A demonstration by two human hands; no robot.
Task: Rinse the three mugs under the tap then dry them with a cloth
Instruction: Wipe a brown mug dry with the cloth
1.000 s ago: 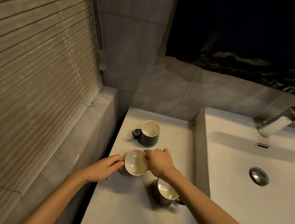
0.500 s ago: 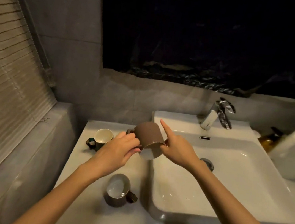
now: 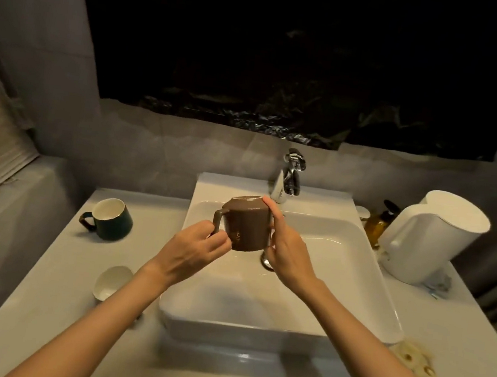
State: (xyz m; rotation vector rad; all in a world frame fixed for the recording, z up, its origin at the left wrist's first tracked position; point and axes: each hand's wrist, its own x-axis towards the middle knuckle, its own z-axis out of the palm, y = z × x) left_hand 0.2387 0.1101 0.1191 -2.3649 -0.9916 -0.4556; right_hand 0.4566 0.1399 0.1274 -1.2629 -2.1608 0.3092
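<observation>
While a dark green mug (image 3: 110, 218) stands upright at the far left of the counter (image 3: 48, 304) and a second mug (image 3: 112, 282) sits nearer, half hidden by the left forearm, the left hand (image 3: 192, 250) pinches the handle of a brown mug (image 3: 247, 222) with curled fingers. That mug hangs tipped, base up, over the sink (image 3: 255, 330), in front of the tap (image 3: 289, 177). The right hand (image 3: 288, 252) presses flat against its right side, index finger straight up to the base rim. A white kettle (image 3: 429, 235) stands far right
</observation>
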